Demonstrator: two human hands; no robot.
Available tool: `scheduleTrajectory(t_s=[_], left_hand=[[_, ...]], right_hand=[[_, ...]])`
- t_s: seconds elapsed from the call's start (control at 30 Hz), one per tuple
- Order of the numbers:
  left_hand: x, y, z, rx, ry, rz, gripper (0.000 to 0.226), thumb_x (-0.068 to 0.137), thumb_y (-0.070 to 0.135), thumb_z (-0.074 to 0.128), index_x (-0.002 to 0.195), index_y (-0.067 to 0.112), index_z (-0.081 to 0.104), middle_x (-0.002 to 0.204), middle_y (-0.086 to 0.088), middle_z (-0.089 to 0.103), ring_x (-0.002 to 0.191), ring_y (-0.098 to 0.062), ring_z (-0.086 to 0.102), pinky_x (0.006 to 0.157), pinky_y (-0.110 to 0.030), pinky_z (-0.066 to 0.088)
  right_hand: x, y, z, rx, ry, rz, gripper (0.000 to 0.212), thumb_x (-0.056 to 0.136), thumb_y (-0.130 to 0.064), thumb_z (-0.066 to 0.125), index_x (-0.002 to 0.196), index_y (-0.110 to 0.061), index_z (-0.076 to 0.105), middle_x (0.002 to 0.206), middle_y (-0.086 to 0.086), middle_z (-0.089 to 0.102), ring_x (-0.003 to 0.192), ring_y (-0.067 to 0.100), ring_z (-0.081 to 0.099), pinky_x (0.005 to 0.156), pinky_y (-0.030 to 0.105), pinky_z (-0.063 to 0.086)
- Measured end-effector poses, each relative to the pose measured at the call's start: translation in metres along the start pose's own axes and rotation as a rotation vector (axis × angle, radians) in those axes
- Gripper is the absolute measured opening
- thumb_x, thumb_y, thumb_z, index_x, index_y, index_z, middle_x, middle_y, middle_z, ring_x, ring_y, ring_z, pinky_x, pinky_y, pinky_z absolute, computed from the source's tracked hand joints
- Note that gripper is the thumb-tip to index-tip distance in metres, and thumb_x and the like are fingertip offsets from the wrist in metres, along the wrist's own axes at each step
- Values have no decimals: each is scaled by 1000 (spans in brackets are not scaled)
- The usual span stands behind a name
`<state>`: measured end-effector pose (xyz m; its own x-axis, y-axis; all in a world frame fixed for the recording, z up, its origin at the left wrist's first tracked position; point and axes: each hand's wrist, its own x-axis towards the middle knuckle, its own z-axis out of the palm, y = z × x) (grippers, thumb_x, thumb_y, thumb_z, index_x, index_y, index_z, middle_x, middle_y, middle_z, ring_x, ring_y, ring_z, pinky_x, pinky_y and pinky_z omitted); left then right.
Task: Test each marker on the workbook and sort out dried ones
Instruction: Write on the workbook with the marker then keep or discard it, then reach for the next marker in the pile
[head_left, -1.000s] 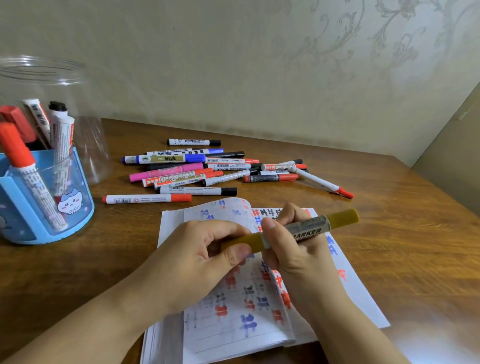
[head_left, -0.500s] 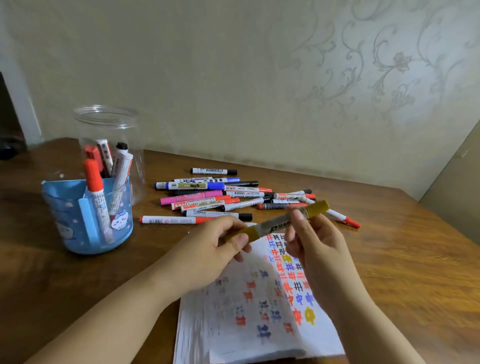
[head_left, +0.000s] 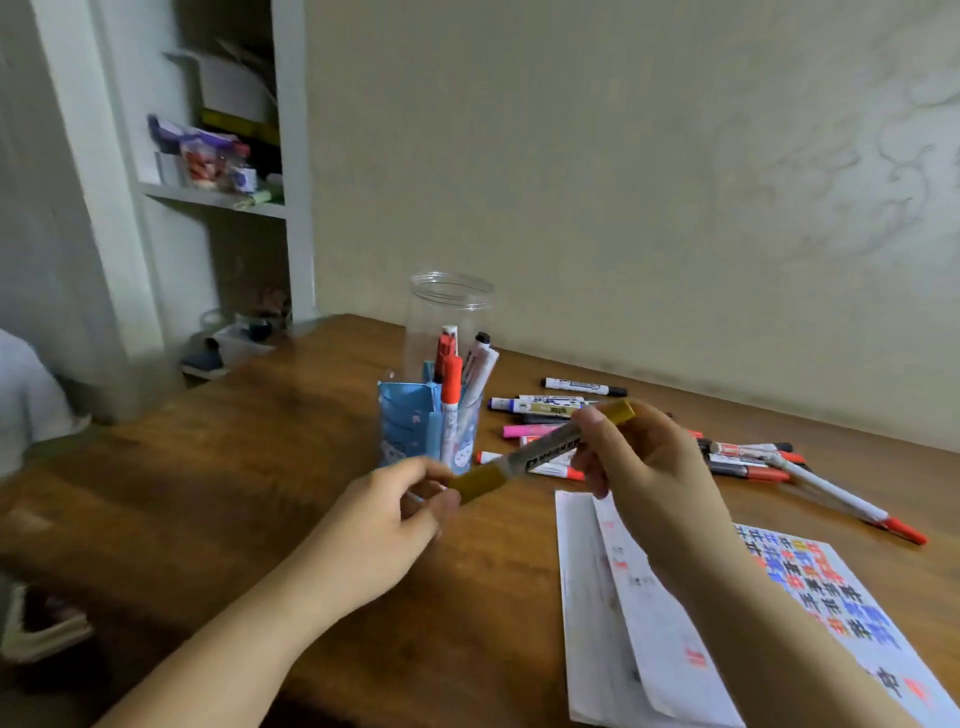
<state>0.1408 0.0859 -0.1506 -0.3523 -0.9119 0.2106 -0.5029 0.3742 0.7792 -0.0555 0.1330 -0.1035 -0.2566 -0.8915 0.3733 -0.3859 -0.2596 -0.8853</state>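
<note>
My right hand (head_left: 649, 467) grips a gold marker (head_left: 545, 449) by its grey barrel, holding it slanted above the table. My left hand (head_left: 384, 525) has its fingers curled just off the marker's capped lower end; I cannot tell whether they touch the cap. The open workbook (head_left: 675, 623), covered in red, blue and yellow test marks, lies at the lower right under my right forearm. A pile of markers (head_left: 737, 457) lies on the table behind my right hand. A blue pen holder (head_left: 405, 431) with several markers stands just beyond my left hand.
A clear plastic jar (head_left: 447, 312) stands behind the blue holder. The wooden table (head_left: 234, 441) ends at the left, where white shelves (head_left: 218, 197) hold boxes and small items. A wall runs along the table's far edge.
The view has swung left, bringing the shelves into sight. Both hands carried the gold marker off the workbook toward the blue holder, and my left hand's pinch on the cap has slackened.
</note>
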Motion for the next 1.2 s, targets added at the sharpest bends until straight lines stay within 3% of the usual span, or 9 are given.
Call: scheduleTrajectory(t_s=[0.13,0.27,0.4,0.53,0.67,0.8,0.87,1.03,1.2], left_hand=[[0,-12,-33,80,137,-18,10,91,39,51,100,36,55,91,17,61,85,-4,60,71,-17,50],[3,-12,-47,113,158,14,12,90,39,52,99,33,57,92,16,60,85,-6,61,72,-23,53],[3,-11,-43,150,123,36,12,91,38,52,102,33,55,89,17,59,84,-3,59,62,-10,42],[2,-11,-32,140,55,35,11,92,37,52,101,33,55,87,16,58,82,-3,58,59,-7,41],[10,-5,-13,105,-21,43,7,91,37,53,97,35,56,87,14,58,79,-3,58,61,-8,45],[25,7,11,103,-89,65,8,92,36,52,100,36,54,90,18,56,83,-1,56,65,-10,44],[35,14,27,106,-117,77,9,93,35,52,101,35,54,91,19,55,84,1,54,67,-9,44],[60,30,71,115,-100,97,10,93,33,52,101,33,57,89,16,55,82,2,54,68,-11,45],[72,29,100,115,16,92,11,93,29,52,102,30,57,89,18,54,80,3,52,63,-6,39]], right_hand=[[28,-34,19,19,75,-161,20,96,-27,50,86,-14,61,58,-9,63,53,4,54,52,16,45],[61,-55,46,-169,35,-279,14,94,-31,52,85,-23,58,66,-8,63,55,2,55,51,13,45],[80,-48,73,-402,-76,-263,22,94,-31,55,87,-11,60,61,-6,53,46,-2,48,43,8,34],[82,-32,87,-491,-211,-227,25,90,-35,61,72,-19,54,58,-9,44,46,4,44,42,7,31],[84,-30,69,-447,-182,-225,27,83,-39,68,103,-21,64,61,-13,45,48,1,46,46,6,34],[91,-10,15,-528,-85,-145,18,90,-32,60,102,-19,65,62,-8,53,46,1,45,45,7,36],[90,11,-8,-722,-167,-51,19,94,-25,56,108,-18,67,70,-11,55,53,2,46,46,7,32],[85,68,-26,-1023,-442,133,29,94,-21,54,122,-24,60,119,0,60,90,12,57,76,20,49],[89,87,-13,-1109,-555,96,25,94,-28,52,118,-23,59,118,1,50,104,19,54,90,34,48]])
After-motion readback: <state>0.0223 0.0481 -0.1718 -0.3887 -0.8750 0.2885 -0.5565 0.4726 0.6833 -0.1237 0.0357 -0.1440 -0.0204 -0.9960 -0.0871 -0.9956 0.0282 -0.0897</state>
